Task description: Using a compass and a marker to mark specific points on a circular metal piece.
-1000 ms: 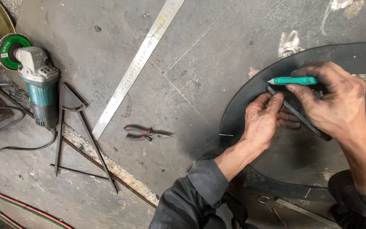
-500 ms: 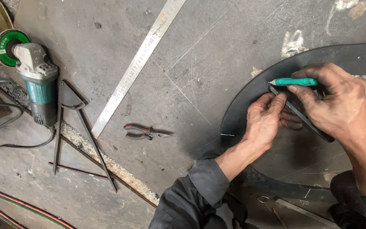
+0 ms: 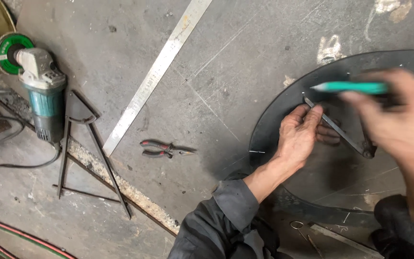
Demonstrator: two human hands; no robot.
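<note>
Kneeling over a dark round steel plate (image 3: 312, 192) on a grey steel floor sheet (image 3: 245, 62), a person marks it out with both hands. The left hand (image 3: 300, 136), fingers curled and pressed down, pins one thin leg of a hinged metal divider (image 3: 341, 132) against the plate near its upper left edge. The right hand (image 3: 398, 120) is blurred; it seems to pinch a green marker (image 3: 350, 87) with the tip pointing left, raised just above the divider.

As for progress, several pale lines already cross the plate and a short tick sits on its left rim, so some marking looks done. The outline appears uncut, and a green angle grinder (image 3: 41, 96) lies untouched well to the left.

A long steel ruler (image 3: 156, 76) lies diagonally on the sheet, well apart from the plate. Red-handled pliers (image 3: 161, 148) lie between ruler and plate. A dark rod frame (image 3: 89, 148) sits just beside the grinder.

No packages or signs are visible. The only label is a round green one on the grinder's disc (image 3: 9, 52), at the far left.
</note>
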